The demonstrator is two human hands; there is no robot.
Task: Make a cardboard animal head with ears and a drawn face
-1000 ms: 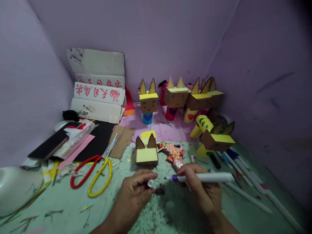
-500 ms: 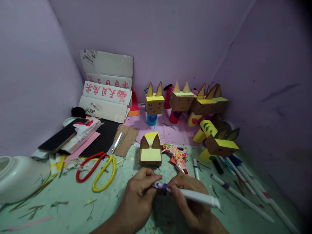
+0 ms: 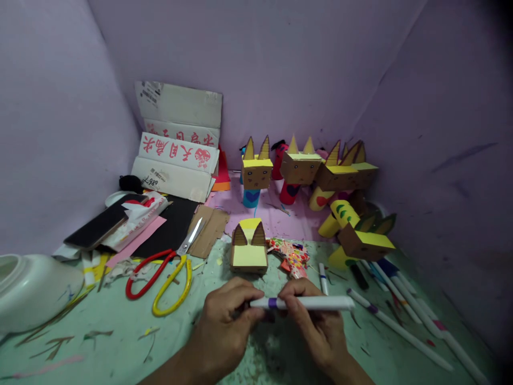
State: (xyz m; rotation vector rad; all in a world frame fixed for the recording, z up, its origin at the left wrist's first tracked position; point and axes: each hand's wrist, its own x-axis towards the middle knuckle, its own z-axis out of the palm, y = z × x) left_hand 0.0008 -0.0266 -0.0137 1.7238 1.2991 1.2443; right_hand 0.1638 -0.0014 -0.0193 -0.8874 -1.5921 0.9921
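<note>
A white marker (image 3: 326,303) with a purple band lies level between my two hands, low in the middle of the view. My right hand (image 3: 316,329) is closed round its barrel, thumb and fingers near the band. At the marker's white left end, my left hand (image 3: 222,323) pinches with thumb and forefinger. Something small and dark shows under the marker between the hands, too shadowed to name. Just beyond them stands a cardboard box head (image 3: 249,255) with a pale yellow top and two brown pointed ears.
Red-and-yellow-handled scissors (image 3: 172,272) lie at left, by a white jar (image 3: 36,294). Several cardboard cat figures (image 3: 256,176) stand at the back. Loose markers (image 3: 401,326) lie at right, with a patterned tool (image 3: 290,256) behind my hands and folded cardboard (image 3: 172,171) against the wall.
The marker has turned from a slant to nearly level, and its left end now looks plain white up to the band. Both hands still hold it. The view shifted slightly.
</note>
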